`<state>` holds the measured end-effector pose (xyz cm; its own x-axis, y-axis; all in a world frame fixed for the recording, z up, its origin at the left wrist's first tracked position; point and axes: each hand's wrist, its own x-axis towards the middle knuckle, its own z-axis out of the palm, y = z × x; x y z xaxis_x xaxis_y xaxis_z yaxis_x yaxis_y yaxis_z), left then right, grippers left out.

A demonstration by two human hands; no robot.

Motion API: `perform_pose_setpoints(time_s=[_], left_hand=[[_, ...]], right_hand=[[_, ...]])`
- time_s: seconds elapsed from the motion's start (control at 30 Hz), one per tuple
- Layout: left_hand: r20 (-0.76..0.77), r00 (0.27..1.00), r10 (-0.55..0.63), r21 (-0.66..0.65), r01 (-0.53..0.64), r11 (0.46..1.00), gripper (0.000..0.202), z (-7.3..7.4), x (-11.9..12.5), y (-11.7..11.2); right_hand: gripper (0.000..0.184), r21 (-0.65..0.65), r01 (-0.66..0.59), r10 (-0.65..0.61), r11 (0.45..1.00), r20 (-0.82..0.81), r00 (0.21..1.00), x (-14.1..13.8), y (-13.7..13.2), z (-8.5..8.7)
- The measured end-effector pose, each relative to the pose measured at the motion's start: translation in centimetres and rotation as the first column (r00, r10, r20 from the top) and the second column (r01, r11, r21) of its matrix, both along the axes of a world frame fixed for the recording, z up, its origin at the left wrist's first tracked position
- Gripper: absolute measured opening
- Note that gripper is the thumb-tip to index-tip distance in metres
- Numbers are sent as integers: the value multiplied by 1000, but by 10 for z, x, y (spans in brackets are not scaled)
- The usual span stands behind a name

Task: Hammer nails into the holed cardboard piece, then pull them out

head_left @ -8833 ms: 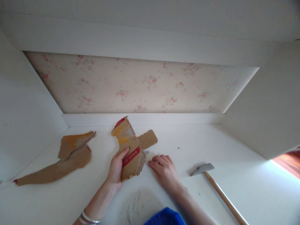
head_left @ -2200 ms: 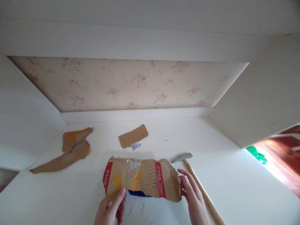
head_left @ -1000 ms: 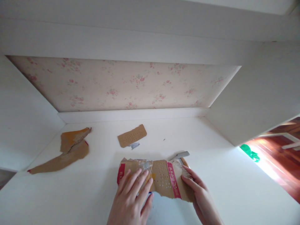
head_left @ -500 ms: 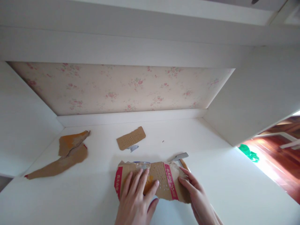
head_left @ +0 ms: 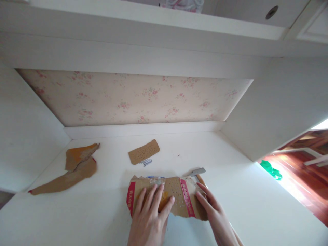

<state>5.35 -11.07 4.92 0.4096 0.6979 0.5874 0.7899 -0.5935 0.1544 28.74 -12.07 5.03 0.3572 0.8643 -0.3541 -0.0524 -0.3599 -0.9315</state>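
A torn piece of cardboard (head_left: 176, 194) with two pink-red printed strips and rows of punched holes lies before me on the white surface. My left hand (head_left: 151, 215) rests flat on its left half, fingers spread. Clear tape shows above those fingertips. At the right end, my right hand (head_left: 212, 205) pinches the cardboard's edge between thumb and fingers. A hammer (head_left: 198, 171) lies just behind that end; part of its handle is hidden by the cardboard and my right hand. A thin blue edge peeks out behind the cardboard, its kind unclear.
Farther back lies a small perforated cardboard strip (head_left: 144, 151) beside a row of nails (head_left: 147, 162). Torn cardboard scraps (head_left: 77, 167) lie at the left. White side panels and a flowered back wall (head_left: 151, 99) enclose the surface. Green plastic (head_left: 271, 170) is on the floor at right.
My left thumb has drawn in beneath the hand and now barely shows. The view has tilted slightly upward. The cardboard and my right hand have hardly moved.
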Motion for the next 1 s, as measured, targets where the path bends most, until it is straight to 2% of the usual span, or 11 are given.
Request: perform_pose_setpoints(time_s=[0.1, 0.17, 0.23, 0.3, 0.37, 0.43, 0.5, 0.57, 0.7, 0.83, 1.0], left_hand=[[-18, 1000, 12, 3, -12, 1000, 42, 0, 0, -1], [-35, 999, 15, 9, -15, 1000, 41, -1, 0, -1], [-41, 999, 25, 17, -25, 1000, 39, -4, 1, 0], [-24, 999, 45, 37, -44, 998, 36, -9, 2, 0], [6, 998, 66, 56, -67, 996, 34, -14, 5, 1], [37, 996, 77, 70, -79, 994, 32, -19, 7, 1], [75, 994, 81, 95, -88, 992, 30, -22, 10, 3], [111, 990, 82, 134, -97, 986, 28, -25, 12, 4], [127, 987, 94, 182, -117, 976, 30, -30, 14, 6], [118, 987, 110, 218, -134, 967, 31, -34, 14, 9], [121, 988, 97, 255, -125, 959, 35, -35, 13, 11]], right_hand=[[63, 53, -17, 2, 998, 278, 961, 10, 4, 7], [61, 99, -90, 21, 991, 543, 839, 18, 13, 19], [57, 140, -152, 31, 978, 628, 777, 20, 29, 38], [45, 160, -298, 110, 941, 689, 716, 13, 50, 60], [31, 134, -527, 266, 840, 744, 613, -6, 77, 78], [21, 44, -739, 437, 672, 783, 443, -32, 107, 87], [16, -64, -856, 525, 514, 812, 255, -61, 136, 85], [16, -165, -898, 537, 409, 839, 90, -88, 162, 75], [22, -329, -903, 498, 278, 853, -157, -127, 195, 51], [26, -432, -875, 444, 220, 843, -304, -142, 207, 35], [26, -486, -849, 388, 208, 838, -384, -143, 210, 18]])
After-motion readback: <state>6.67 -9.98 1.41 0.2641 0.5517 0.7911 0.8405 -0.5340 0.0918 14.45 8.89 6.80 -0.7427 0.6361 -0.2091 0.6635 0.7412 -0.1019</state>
